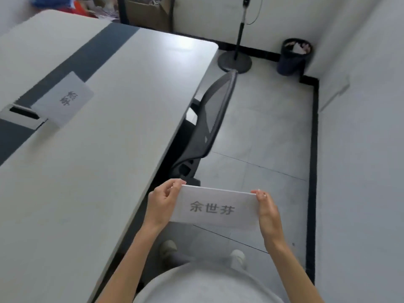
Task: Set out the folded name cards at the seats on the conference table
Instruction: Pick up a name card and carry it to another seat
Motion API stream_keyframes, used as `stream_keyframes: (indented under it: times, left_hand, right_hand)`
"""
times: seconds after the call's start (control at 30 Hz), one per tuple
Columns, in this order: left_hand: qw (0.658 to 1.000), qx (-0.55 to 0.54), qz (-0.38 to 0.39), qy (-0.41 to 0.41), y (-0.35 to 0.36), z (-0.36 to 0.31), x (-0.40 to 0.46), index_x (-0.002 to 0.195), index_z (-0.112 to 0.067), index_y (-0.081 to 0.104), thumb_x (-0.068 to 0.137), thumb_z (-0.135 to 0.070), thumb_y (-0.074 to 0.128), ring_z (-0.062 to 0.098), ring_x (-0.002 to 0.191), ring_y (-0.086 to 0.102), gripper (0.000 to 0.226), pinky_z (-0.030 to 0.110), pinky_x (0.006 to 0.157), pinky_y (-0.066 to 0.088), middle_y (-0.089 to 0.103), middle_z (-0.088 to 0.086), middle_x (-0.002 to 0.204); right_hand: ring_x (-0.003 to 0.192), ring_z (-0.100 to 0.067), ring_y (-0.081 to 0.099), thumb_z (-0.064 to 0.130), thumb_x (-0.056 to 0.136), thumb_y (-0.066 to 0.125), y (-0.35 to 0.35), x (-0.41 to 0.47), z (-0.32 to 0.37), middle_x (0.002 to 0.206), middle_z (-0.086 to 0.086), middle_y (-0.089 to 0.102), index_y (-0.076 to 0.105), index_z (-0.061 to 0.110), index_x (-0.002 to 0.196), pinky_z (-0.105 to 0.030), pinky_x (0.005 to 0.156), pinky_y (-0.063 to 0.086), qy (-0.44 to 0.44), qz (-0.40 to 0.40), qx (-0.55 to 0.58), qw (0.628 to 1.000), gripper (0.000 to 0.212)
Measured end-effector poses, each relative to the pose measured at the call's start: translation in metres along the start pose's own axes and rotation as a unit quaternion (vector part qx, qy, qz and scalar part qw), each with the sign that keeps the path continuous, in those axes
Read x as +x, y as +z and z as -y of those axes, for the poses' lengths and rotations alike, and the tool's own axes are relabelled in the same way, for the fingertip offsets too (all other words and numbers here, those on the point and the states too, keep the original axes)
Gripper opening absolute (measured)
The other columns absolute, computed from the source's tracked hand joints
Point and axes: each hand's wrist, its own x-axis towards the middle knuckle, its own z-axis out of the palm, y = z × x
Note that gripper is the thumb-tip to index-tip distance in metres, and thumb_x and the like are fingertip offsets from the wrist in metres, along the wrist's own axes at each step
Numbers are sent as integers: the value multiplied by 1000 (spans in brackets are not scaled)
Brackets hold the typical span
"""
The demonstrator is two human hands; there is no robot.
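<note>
A name card held in both hands beside the conference table.

The person stood off the table's long edge, holding a folded name card level above the floor. The left hand pinched its left end, and the right hand pinched its right end. A second card stood on the table by the dark centre strip, next to a cable slot. A mesh chair was tucked under the table edge, with a fan stand and waste bin beyond.
</note>
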Motion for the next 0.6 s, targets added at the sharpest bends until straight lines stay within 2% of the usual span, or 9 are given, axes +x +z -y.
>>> stream_keyframes:
  times: [0.07,0.17,0.3,0.37,0.43,0.53,0.6]
  left_hand:
    - [999,-6,29,12,50,-16,0,73,-35,64,65,-62,38,-3,61,56,39,15,54,39,67,-6,68]
    - [996,-6,86,25,114,-43,4,83,-28,65,73,-58,41,-1,68,55,39,20,63,40,67,-4,80]
    - [987,0,153,41,171,-71,21,98,-22,63,80,-44,39,-4,71,54,37,11,65,42,61,-7,83]
    - [986,4,163,45,193,-78,37,99,-21,62,81,-43,38,-3,71,55,38,9,62,42,61,-5,83]
    - [986,6,161,38,214,-86,57,97,-24,62,84,-42,39,5,74,54,32,15,63,42,61,-4,82]
    - [988,10,153,29,245,-96,100,95,-25,61,90,-37,40,3,69,53,25,14,62,41,60,-2,78]
    - [989,12,146,30,269,-106,136,95,-25,61,83,-43,38,4,68,53,32,17,62,42,60,-3,77]
  right_hand:
    - [75,-10,51,42,93,39,-48,2,-12,84,4,57,58,16,94,-22,63,41,8,-43,12,999,32]
    - [73,-11,53,36,95,35,-106,10,-18,81,3,58,58,14,92,-10,57,44,27,-89,34,995,32]
    - [81,-13,56,36,94,39,-159,41,-20,85,5,61,61,10,97,-19,68,45,37,-134,53,989,34]
    - [81,-7,56,34,94,40,-176,65,-18,86,9,61,62,10,98,-9,65,44,29,-148,54,987,32]
    - [80,0,54,31,94,41,-187,95,-15,86,13,60,62,9,98,-2,61,41,22,-150,49,987,31]
    - [78,-4,54,32,94,41,-197,150,-6,84,10,60,61,9,97,-8,65,41,26,-138,32,990,31]
    - [84,-11,56,33,94,40,-202,191,0,88,7,62,61,10,98,-18,71,42,29,-138,28,990,31]
